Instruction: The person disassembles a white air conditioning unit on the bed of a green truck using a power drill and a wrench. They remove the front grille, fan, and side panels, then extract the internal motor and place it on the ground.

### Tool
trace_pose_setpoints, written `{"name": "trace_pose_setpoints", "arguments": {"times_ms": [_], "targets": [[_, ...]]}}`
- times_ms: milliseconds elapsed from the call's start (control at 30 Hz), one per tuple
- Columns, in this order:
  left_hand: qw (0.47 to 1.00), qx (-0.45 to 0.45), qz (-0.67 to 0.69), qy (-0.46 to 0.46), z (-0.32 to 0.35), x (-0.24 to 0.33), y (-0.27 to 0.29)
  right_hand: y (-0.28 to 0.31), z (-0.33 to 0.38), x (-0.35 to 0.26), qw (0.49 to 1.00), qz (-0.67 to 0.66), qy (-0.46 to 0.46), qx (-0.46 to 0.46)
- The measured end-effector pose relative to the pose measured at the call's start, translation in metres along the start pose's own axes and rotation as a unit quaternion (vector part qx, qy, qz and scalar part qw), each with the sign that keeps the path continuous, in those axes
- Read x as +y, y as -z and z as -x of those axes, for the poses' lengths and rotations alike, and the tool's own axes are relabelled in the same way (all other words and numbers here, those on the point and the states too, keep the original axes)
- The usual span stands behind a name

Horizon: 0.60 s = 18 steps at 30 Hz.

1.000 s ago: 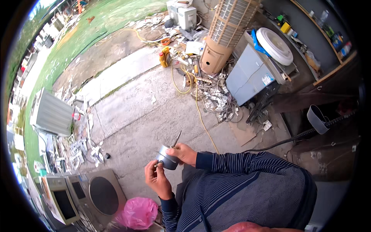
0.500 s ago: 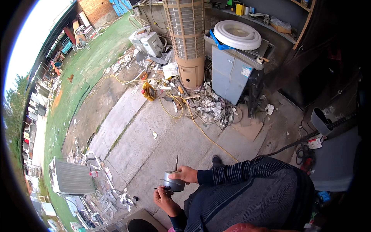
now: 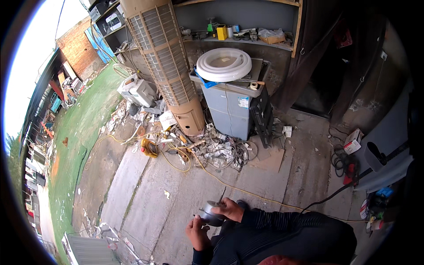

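Tower: tall beige slatted fan column (image 3: 165,62), upright beside grey metal cabinet (image 3: 229,106).
Ground: concrete slab (image 3: 176,194), yellow cable (image 3: 229,185) across it.
View: swung since a second ago; hands low-centre as before.
Motor: small round grey metal motor (image 3: 211,213), held before chest.
Right hand (image 3: 229,208): clenched over motor, thin tool upright.
Left hand (image 3: 197,230): grasping motor underneath.

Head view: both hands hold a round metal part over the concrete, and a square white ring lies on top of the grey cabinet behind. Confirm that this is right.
One detail is wrong. In the head view the white ring on the grey cabinet is round, not square. The rest stands: the left hand and the right hand both hold the round metal part over the concrete.
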<state>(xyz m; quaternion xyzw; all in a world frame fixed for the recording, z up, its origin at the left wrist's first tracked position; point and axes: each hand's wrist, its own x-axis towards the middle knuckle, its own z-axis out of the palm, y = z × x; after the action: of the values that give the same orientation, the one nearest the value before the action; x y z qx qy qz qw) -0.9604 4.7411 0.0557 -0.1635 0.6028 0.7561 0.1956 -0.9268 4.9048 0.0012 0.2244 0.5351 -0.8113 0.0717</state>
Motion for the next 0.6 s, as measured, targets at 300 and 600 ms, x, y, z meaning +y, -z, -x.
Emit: {"name": "trace_pose_setpoints", "arguments": {"times_ms": [300, 600], "targets": [[0.881, -0.387, -0.217, 0.163, -0.048, -0.023, -0.059, 0.067, 0.077, 0.022, 0.954, -0.088, 0.096, 0.271], [0.798, -0.567, -0.158, -0.131, -0.016, 0.132, -0.178, 0.068, 0.151, 0.057, 0.850, -0.253, 0.055, 0.458]]}}
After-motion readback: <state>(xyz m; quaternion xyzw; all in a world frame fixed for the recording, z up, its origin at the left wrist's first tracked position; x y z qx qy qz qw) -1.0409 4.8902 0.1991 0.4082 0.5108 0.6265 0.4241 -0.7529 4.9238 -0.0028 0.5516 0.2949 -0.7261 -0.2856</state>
